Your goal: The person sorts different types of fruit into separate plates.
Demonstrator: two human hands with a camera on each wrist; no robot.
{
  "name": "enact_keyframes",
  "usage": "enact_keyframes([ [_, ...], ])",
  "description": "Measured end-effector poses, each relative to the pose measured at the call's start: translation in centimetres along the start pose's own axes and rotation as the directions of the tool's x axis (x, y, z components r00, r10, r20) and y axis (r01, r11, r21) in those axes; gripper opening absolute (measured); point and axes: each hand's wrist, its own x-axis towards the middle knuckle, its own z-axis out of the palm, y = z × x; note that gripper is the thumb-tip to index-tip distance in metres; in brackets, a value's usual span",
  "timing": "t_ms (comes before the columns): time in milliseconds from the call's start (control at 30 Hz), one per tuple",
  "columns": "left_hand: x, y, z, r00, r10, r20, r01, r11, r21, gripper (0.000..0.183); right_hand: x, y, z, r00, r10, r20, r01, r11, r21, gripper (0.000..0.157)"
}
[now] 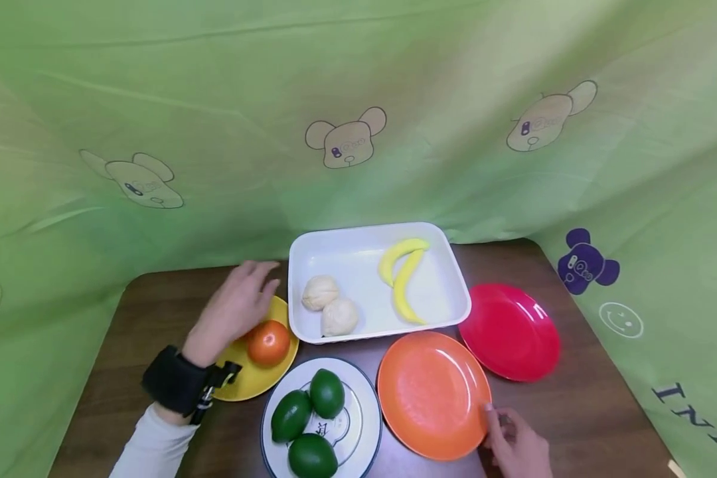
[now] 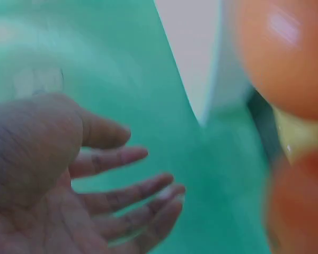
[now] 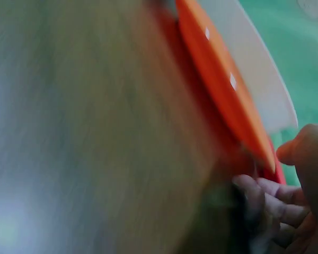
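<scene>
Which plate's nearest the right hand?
The round orange plate: the right hand is at its rim; the red plate, white plate and yellow plate lie farther away.

From your head, the view faced forward and down at the table [image 1: 579,411]; the wrist views looked along your left hand [image 1: 234,307] and right hand [image 1: 518,448], close up. Head and right wrist shared the orange plate [image 1: 434,395].
</scene>
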Motion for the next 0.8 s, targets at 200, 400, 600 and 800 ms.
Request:
enact_keyframes([
  [200, 4.8, 2.5, 3.7, 0.965, 0.123, 0.230, -0.140, 0.988, 0.058, 0.058, 0.5, -1.7, 1.1, 0.983, 0.039, 0.179, -0.053, 0.996, 0.077, 0.096],
  [400, 7.6, 1.9, 7.1, 0.916, 0.078, 0.394, -0.124, 0.988, 0.093, 0.066, 0.8, -1.7, 1.6, 0.993, -0.045, 0.109, 0.036, 0.996, 0.078, 0.075],
  [600, 9.2, 0.9, 9.2, 0.862, 0.094, 0.499, -0.114, 0.993, 0.009, 0.058, 1.1, -2.0, 2.2, 0.991, -0.035, 0.128, 0.024, 0.996, 0.084, 0.081],
  [800, 10.2, 0.2, 9.6, 0.882, 0.108, 0.458, -0.118, 0.993, -0.007, 0.039, 1.8, -2.6, 2.3, 0.979, 0.006, 0.205, -0.015, 0.999, 0.042, 0.089],
])
